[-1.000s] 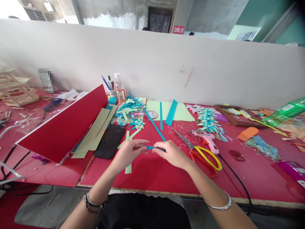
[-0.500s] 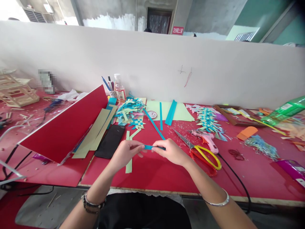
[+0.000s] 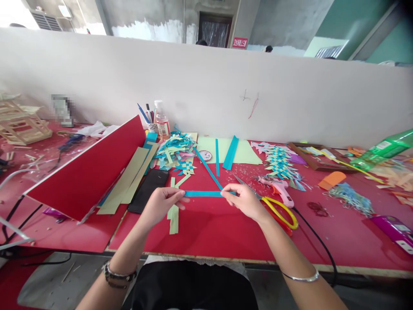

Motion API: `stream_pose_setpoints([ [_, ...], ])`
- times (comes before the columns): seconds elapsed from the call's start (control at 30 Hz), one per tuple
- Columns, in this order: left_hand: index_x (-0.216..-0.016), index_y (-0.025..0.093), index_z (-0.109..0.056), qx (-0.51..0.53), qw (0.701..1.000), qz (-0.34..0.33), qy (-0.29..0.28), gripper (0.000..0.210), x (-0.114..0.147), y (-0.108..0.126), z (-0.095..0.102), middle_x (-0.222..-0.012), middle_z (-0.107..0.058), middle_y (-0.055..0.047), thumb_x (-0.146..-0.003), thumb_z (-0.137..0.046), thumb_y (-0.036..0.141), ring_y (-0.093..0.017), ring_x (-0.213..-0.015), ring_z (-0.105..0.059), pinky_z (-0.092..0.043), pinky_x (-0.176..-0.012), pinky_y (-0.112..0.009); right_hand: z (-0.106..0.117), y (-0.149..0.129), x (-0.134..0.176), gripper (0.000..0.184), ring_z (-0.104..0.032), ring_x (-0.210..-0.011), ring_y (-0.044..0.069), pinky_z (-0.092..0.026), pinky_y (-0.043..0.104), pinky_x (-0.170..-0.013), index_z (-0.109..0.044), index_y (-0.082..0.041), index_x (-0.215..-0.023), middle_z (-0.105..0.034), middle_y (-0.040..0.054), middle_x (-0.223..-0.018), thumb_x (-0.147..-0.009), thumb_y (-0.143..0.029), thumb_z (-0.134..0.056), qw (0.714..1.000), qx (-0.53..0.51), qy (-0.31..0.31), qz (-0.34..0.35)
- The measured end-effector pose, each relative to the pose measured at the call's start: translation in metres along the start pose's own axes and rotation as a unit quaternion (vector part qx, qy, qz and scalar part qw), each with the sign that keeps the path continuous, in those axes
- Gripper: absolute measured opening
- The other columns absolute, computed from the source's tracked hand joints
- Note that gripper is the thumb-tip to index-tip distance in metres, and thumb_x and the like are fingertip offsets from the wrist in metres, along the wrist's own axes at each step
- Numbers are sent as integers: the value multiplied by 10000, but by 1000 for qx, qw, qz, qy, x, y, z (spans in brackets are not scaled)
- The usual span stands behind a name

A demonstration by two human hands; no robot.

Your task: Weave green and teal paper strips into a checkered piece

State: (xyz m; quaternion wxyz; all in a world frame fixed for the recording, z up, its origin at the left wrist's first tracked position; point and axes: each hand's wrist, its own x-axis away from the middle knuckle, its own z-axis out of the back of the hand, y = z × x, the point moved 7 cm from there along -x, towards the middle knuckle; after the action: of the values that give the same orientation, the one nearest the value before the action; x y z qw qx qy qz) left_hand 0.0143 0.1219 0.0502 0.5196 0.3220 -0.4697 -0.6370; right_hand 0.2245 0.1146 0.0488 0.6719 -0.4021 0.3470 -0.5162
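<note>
A blue paper strip (image 3: 204,194) is stretched level between my two hands, above the red tabletop. Its left end is pinched by my left hand (image 3: 164,203), and its right end by my right hand (image 3: 242,200). Another blue strip runs from the paper pile down to my right fingers; whether it touches them I cannot tell. Pale green strips (image 3: 174,220) lie beside my left hand. Scissors (image 3: 280,212) with yellow and red handles rest close to my right hand, partly hidden by it.
A heap of blue and green folded paper pieces (image 3: 176,148) lies behind my hands. A black phone (image 3: 148,190) is at the left, near a leaning red board (image 3: 93,172). To the right are a pink glue gun (image 3: 280,188), a woven paper piece (image 3: 279,161) and a green bottle (image 3: 383,148).
My hands have moved apart, left hand leftward and right hand rightward. A longer stretch of the blue strip now shows between them.
</note>
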Motion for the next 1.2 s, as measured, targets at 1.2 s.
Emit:
stream_pose_setpoints([
  [1.2,-791,147,-652,3,994,6,108,311,8,-22,42,-711,-700,-45,-723,-544,430,-181,-666,-650,-491,-612,-229,19,6,-13,231,-588,-630,121,-456,273,-657,-507,-180,-761,-600,11,-696,-795,-407,-475,995,-72,64,28],
])
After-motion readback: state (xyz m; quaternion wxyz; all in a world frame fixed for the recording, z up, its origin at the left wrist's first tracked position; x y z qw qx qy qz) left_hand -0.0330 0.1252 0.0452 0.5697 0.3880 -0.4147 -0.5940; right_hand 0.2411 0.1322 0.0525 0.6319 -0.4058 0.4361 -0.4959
